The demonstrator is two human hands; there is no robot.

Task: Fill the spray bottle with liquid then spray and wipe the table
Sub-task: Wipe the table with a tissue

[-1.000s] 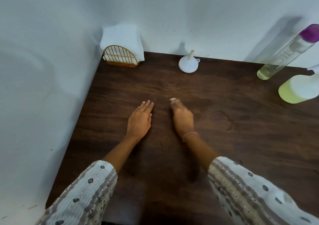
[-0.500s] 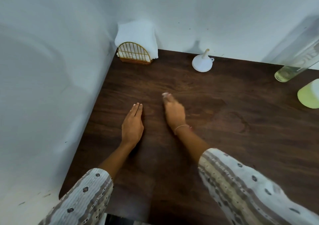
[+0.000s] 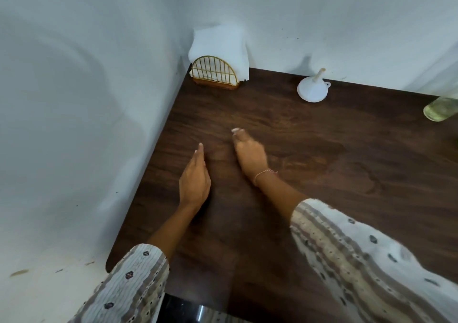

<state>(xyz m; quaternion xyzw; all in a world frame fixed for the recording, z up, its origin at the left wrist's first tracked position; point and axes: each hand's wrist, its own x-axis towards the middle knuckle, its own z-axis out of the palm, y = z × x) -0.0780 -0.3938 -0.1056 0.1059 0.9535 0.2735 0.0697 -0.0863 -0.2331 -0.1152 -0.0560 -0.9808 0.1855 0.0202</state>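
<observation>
Nothing is filled yet. Left hand (image 3: 194, 182) and right hand (image 3: 250, 154) lie flat-fingered and empty on the table (image 3: 322, 174); funnel (image 3: 312, 90) behind, a bottle's base (image 3: 440, 109) far right; spray bottle unseen. Reaching right comes next, I'd say.

place: home corner | cues: dark wood table (image 3: 297, 149), white walls (image 3: 74, 99), napkin holder (image 3: 215, 73)

You have one view only, from the head camera, looking forward and steeply down onto the dark wooden table (image 3: 309, 149) from close above its near edge; the table's far left corner, where two white walls meet, sits upper centre; wide-angle bending curves the walls; no second view shares the scene.
</observation>
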